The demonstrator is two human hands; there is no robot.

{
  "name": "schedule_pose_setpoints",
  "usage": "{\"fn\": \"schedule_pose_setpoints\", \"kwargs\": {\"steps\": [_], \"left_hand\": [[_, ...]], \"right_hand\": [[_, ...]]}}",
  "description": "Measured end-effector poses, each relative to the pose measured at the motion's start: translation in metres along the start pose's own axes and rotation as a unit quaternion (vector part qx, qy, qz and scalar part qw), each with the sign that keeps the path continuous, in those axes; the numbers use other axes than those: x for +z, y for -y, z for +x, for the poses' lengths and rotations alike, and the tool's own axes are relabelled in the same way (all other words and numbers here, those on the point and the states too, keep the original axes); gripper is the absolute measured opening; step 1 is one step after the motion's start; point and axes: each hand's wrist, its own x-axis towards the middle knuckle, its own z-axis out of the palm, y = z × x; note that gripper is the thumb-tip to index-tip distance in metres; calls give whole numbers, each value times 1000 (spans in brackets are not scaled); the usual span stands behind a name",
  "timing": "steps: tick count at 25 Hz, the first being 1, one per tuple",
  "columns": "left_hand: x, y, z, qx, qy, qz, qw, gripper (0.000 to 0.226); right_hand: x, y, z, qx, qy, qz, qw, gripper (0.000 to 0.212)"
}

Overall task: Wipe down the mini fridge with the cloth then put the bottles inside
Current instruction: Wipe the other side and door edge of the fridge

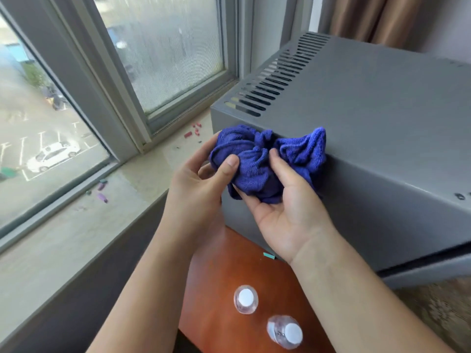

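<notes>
A grey mini fridge (369, 118) stands on a wooden table, its vented top toward the window. A bunched blue cloth (265, 161) sits against the fridge's near upper corner, held between both hands. My left hand (201, 184) pinches its left side with thumb on top. My right hand (285, 212) cups it from below, palm up, thumb pressing into the folds. Two clear bottles with white caps stand on the table below: one (246, 299) nearer the fridge, another (285, 332) closer to me.
The reddish wooden table (216, 289) carries the fridge and bottles. A stone window sill (76, 225) runs along the left with small coloured bits on it. A window and a brown curtain (369, 16) are behind. Carpet lies at lower right.
</notes>
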Motion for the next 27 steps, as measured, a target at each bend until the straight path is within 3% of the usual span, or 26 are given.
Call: {"fn": "schedule_pose_setpoints", "kwargs": {"steps": [5,10,17,22,27], "left_hand": [[-12,31,3,-1,24,-54,998,47],[-27,74,5,-63,4,-102,993,54],[-63,159,9,-192,-46,-88,976,41],[-81,237,13,-263,-88,-41,960,45],[-88,289,13,-332,-109,-57,935,39]], "right_hand": [[-6,-11,9,-15,-2,-31,999,32],[-26,-32,35,1,-18,-66,998,34],[-74,-97,109,88,-110,-106,984,32],[-124,-135,147,190,-195,-200,941,30],[-158,-142,167,178,-245,-180,936,31]]}}
